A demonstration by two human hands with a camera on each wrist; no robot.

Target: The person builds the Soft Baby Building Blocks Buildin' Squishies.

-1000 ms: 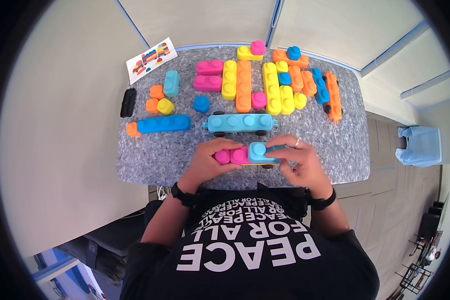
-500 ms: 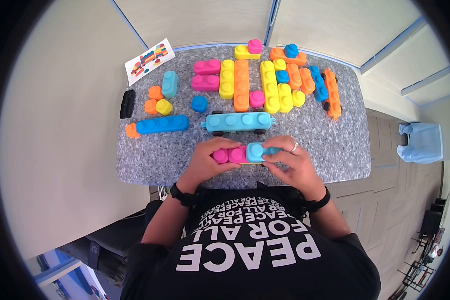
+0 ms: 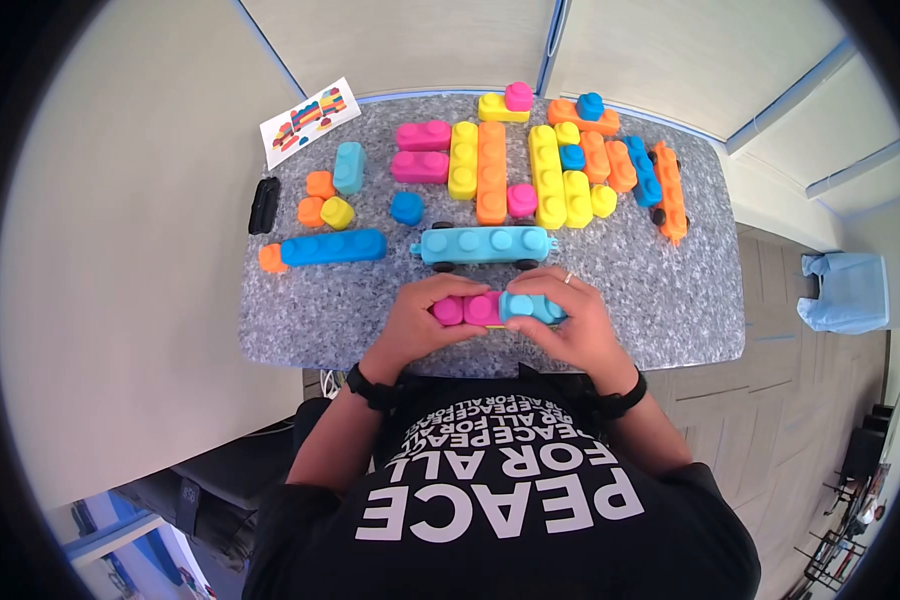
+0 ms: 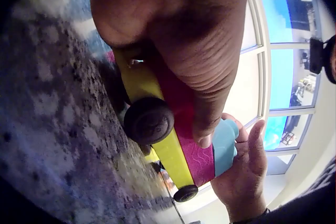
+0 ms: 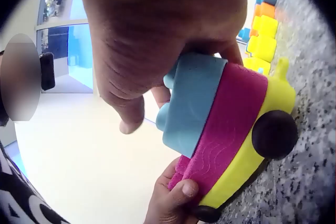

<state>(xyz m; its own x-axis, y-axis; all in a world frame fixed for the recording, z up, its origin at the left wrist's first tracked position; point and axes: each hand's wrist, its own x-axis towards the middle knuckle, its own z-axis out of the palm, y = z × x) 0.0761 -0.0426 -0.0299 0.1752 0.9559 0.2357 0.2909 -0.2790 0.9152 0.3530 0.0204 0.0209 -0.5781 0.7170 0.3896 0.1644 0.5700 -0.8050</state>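
A yellow wheeled base [image 5: 278,95] carries a long pink block [image 5: 235,98], with a light blue two-stud block [image 5: 195,100] on top at its right end. In the head view, my left hand [image 3: 417,318] grips the left part of the pink block [image 3: 481,307], thumb on the near side and fingers on the far side. My right hand [image 3: 573,325] curls round the light blue block [image 3: 518,304], its thumb at the near left edge. The right wrist view shows that block flush against the pink one. Beyond the hands stands a light blue wheeled base [image 3: 484,244].
Pink, yellow, orange and blue blocks stand in rows at the back. An orange wheeled base [image 3: 671,195] lies far right. To the left are a long blue block [image 3: 333,247], a black case [image 3: 263,206] and a picture card [image 3: 310,123].
My right hand has shifted its fingers over the light blue block, bringing the thumb up to the block's left edge. My left hand keeps its grip on the pink block.
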